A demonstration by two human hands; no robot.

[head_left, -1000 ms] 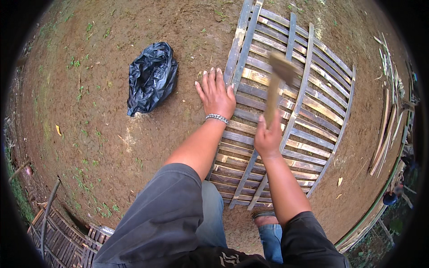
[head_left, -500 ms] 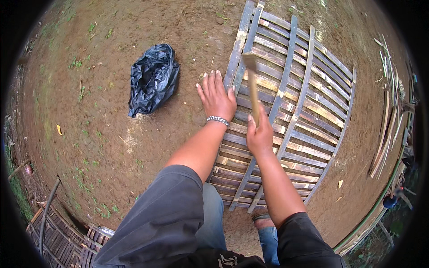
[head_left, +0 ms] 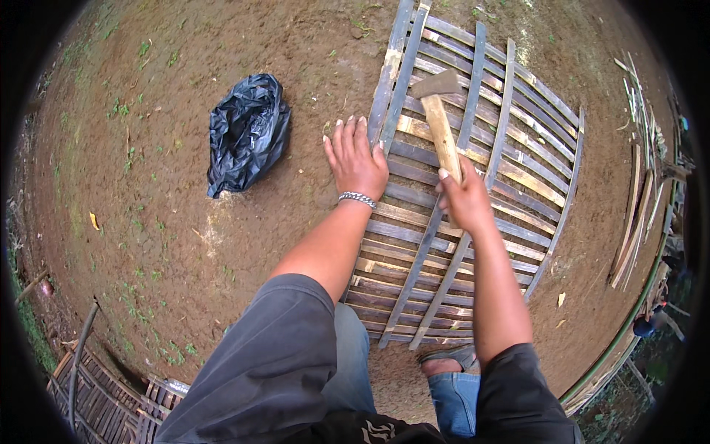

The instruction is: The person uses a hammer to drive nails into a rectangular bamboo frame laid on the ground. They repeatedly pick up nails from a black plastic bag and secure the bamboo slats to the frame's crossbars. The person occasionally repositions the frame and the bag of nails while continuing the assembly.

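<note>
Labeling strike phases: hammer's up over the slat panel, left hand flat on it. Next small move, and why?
Probably a short downward swing onto the rail. The right hand holds the hammer raised, head over the long rails of the slat panel, while the left hand presses flat on the panel's left edge, fingers clear of the head. No nail is visible, so the exact strike spot is uncertain.

head-worn fisheye, looking straight down, close

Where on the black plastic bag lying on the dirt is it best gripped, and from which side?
Probably the black plastic bag at its crumpled upper folds, from above: it lies slumped flat on the bare ground, nothing on it. The left hand, beside it, is nearest.
</note>
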